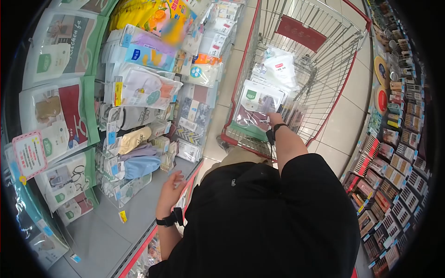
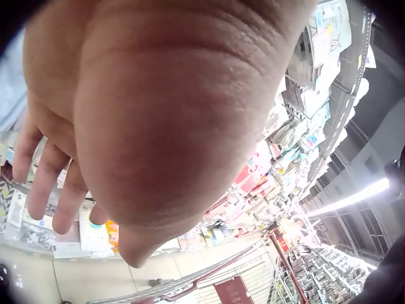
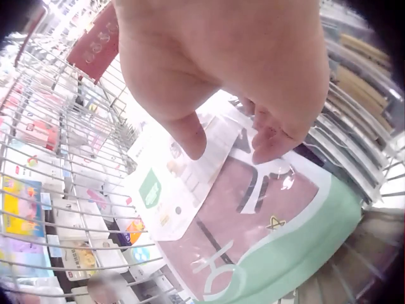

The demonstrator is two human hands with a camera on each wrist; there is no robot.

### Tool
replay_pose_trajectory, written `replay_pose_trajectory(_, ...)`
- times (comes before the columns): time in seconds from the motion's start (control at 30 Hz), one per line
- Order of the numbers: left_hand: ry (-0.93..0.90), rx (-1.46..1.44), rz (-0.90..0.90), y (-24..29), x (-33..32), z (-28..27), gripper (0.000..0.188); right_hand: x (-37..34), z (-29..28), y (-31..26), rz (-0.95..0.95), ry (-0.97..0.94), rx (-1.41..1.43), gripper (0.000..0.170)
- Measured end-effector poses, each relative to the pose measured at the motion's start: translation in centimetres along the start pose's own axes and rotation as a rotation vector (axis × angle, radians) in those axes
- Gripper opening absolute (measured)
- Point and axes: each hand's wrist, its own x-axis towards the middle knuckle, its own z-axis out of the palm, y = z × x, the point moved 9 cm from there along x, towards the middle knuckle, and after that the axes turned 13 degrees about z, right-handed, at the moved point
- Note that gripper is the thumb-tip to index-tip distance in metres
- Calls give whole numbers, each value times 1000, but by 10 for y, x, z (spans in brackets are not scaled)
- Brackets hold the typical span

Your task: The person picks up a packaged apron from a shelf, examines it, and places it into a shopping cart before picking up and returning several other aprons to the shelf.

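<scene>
Inside the shopping cart (image 1: 333,99), a clear package of folded mauve cloth (image 3: 266,225) with a white label and green border lies on other packages. Over its upper part rests my right hand (image 1: 275,119), thumb apart from the loosely bent fingers (image 3: 272,142); package surface shows in the gap between them. White packs (image 1: 280,67) lie farther up in the cart. My left hand (image 1: 172,187) hangs beside the shelf, holding nothing, fingers relaxed, below blue cloth goods (image 1: 141,166) on display. In the left wrist view its palm (image 2: 158,120) fills much of the picture.
Hanging packages (image 1: 58,46) and a display of bagged goods (image 1: 143,85) line the left side. Along the right runs a shelf of small boxed goods (image 1: 401,171). Tiled floor (image 1: 338,123) lies around the cart, whose red panel (image 1: 301,33) is at the far end.
</scene>
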Motion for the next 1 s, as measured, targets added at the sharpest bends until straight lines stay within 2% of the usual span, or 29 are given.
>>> replay_pose_trajectory(0.03, -2, -5, -17, -2, -1, 0, 46, 6, -3, 0, 0, 0, -1, 22)
replay_pose_trajectory(0.1, -5, -12, -31, -6, -1, 0, 46, 29, -4, 0, -93, -14, -318, 24)
replay_pose_trajectory(0.13, -7, -17, -43, -10, -1, 1, 46, 48, -3, 8, -94, -12, -322, 24)
replay_pose_trajectory(0.2, -13, -5, -32, -11, 0, 0, 46, 87, 1, 20, -187, -30, -100, 23)
replay_pose_trajectory(0.3, -15, 7, -2, -9, 6, -3, 47, -12, 11, -12, -124, -85, -192, 24)
replay_pose_trajectory(0.43, -27, 30, 35, -9, 16, -9, 49, -2, 7, -13, -154, -25, -212, 26)
replay_pose_trajectory(0.5, -21, 41, 51, -4, 20, -16, 49, 14, -4, -26, -373, 51, -222, 28)
replay_pose_trajectory(0.53, -16, 51, 62, -2, 22, -19, 49, -1, -9, -34, -384, 56, -218, 28)
replay_pose_trajectory(0.6, -16, 36, 88, -3, 27, -23, 49, -61, -19, -52, -367, -60, -86, 27)
replay_pose_trajectory(0.73, -33, 79, 170, -4, 44, -29, 49, -51, -57, -63, -434, -168, 37, 33)
replay_pose_trajectory(0.77, -33, 74, 188, -2, 48, -29, 49, -75, -63, -72, -450, -158, 41, 33)
replay_pose_trajectory(0.83, -26, 6, 232, 5, 57, -31, 50, -125, -69, -83, -384, -327, 262, 27)
replay_pose_trajectory(0.87, -21, 2, 248, 12, 60, -34, 50, -137, -76, -90, -420, -343, 167, 25)
replay_pose_trajectory(0.97, -71, 12, 246, 28, 69, -34, 50, -185, -82, -108, -510, -433, 234, 26)
replay_pose_trajectory(1.0, -81, 8, 318, 34, 73, -33, 49, -212, -78, -112, -542, -498, 256, 28)
